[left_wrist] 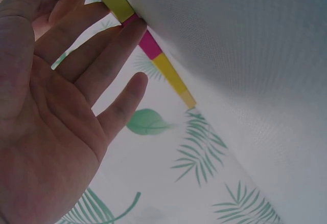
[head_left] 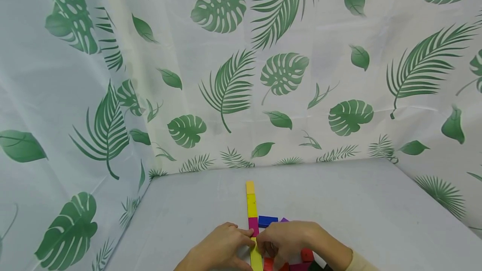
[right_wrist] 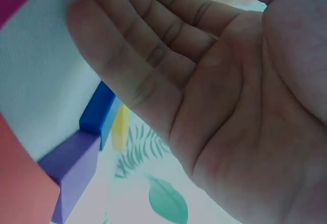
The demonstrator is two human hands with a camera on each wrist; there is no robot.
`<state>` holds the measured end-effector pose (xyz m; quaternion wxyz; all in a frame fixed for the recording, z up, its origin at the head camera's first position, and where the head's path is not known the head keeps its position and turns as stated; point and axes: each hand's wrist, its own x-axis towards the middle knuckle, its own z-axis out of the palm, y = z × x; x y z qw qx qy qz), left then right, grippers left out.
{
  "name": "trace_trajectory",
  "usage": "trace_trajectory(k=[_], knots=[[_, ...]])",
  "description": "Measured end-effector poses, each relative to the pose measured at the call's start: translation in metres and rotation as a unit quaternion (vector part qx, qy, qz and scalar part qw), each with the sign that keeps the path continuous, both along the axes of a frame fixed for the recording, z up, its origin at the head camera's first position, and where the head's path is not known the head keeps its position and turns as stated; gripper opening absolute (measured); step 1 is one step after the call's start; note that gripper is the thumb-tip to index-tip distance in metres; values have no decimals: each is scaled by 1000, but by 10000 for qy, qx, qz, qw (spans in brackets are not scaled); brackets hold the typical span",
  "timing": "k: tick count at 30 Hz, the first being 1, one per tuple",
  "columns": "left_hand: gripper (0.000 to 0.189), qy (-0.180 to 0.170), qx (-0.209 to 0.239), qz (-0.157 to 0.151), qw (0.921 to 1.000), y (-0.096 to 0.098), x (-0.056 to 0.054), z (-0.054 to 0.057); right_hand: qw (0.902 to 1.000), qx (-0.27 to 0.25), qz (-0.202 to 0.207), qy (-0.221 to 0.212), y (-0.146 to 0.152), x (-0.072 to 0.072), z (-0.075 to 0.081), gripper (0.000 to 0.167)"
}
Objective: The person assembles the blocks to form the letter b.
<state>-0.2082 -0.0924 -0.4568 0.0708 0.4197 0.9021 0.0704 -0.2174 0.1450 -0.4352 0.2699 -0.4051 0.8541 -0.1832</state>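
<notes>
A straight row of coloured blocks runs away from me on the table. Nearest is a long yellow block (head_left: 256, 259), followed by a magenta block (head_left: 253, 224), another yellow block (head_left: 252, 206) and a small orange-yellow block (head_left: 250, 187) at the far end. My left hand (head_left: 220, 246) lies along the row's left side, fingertips touching the near yellow and magenta blocks; in the left wrist view its fingers (left_wrist: 115, 60) are mostly straight. From the right side, my right hand (head_left: 288, 239) reaches down at the near yellow block, its fingers extended in the right wrist view. Its fingertip contact is partly hidden.
Right of the row lie a blue block (head_left: 268, 221) and a purple block (right_wrist: 76, 168). Red blocks (head_left: 306, 255) and darker pieces sit partly under my right arm. A leaf-patterned curtain (head_left: 282, 137) bounds the table's back and sides.
</notes>
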Motion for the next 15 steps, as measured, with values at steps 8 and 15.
trace_trajectory(k=[8, 15], knots=[[51, 297, -56, -141, 9994, -2, 2, 0, 9922, -951, -693, 411, 24, -19, 15, 26], [50, -79, -309, 305, 9990, 3, 3, 2, 9819, -1329, -1257, 495, 55, -26, 30, 24]])
